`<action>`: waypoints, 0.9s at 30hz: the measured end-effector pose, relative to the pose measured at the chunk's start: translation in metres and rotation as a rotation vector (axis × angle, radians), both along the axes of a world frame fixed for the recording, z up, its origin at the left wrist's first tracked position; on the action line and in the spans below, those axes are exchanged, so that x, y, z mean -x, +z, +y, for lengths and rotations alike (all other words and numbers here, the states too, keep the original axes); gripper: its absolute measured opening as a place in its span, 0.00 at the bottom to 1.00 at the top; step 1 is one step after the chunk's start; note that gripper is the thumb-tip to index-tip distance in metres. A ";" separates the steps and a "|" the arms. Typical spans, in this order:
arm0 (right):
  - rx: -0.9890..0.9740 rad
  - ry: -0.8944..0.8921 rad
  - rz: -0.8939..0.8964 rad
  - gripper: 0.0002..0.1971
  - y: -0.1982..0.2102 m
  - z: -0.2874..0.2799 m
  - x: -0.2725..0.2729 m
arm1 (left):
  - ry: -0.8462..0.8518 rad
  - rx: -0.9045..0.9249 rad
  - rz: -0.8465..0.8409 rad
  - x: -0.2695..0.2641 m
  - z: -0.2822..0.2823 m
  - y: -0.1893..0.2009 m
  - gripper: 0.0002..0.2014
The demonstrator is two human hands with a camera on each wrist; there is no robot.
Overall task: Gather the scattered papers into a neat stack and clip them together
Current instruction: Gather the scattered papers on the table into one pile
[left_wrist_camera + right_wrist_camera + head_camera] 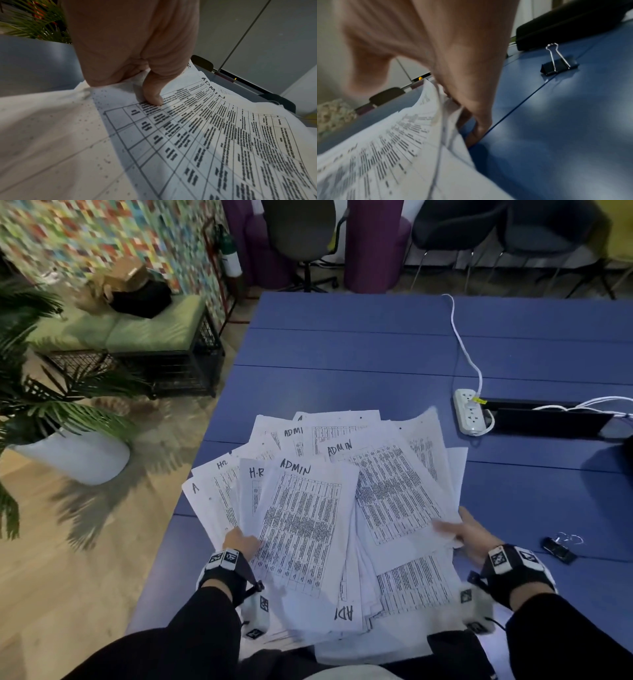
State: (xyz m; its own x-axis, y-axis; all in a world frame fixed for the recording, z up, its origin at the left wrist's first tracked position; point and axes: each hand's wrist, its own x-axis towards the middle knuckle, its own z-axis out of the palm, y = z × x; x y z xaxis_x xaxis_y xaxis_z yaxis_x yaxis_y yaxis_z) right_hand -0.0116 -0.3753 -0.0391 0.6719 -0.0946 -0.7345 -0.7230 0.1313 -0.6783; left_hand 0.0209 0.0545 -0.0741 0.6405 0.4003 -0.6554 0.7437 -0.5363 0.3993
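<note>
Dozens of printed papers (329, 508) lie fanned in a loose, overlapping heap at the near edge of the blue tabletop (359, 350), close to its left side, some headed "ADMIN", others "H.R". Left hand (239, 542) grips the left flank of the heap, thumb (152, 93) pressed down on the top ADMIN sheet, the other fingers hidden beneath the paper. Right hand (474, 537) holds the right flank, thumb on top and fingers (476, 129) tucked under the lifted sheet edges, fingertips touching the tabletop. Black binder clip (560, 547) sits on the tabletop just right of the right hand, apart from the papers, untouched. White power strip (469, 412) lies farther back, beyond the heap.
</note>
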 end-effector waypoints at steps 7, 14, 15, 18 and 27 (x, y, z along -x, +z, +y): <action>0.503 0.145 0.157 0.30 -0.003 0.015 -0.019 | -0.001 -0.012 0.020 -0.001 -0.001 0.003 0.20; 0.865 0.232 0.153 0.17 -0.013 0.043 -0.014 | -0.022 -0.032 0.047 -0.002 -0.005 0.007 0.21; 0.924 0.172 0.126 0.15 -0.010 0.040 -0.013 | -0.025 -0.033 0.045 -0.002 -0.005 0.008 0.21; 1.032 -0.094 0.092 0.14 0.005 0.025 -0.006 | -0.029 -0.030 0.052 -0.001 -0.005 0.010 0.22; 0.927 -0.807 -0.177 0.16 0.060 -0.009 -0.021 | -0.069 -0.074 0.058 -0.002 -0.010 0.018 0.20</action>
State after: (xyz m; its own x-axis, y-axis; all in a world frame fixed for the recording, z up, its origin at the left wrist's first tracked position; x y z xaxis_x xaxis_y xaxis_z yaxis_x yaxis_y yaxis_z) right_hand 0.0098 -0.3842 0.0209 0.2636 -0.9617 -0.0754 -0.5473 -0.0848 -0.8327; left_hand 0.0231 0.0449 -0.0563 0.6302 0.4051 -0.6624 0.7246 -0.6134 0.3142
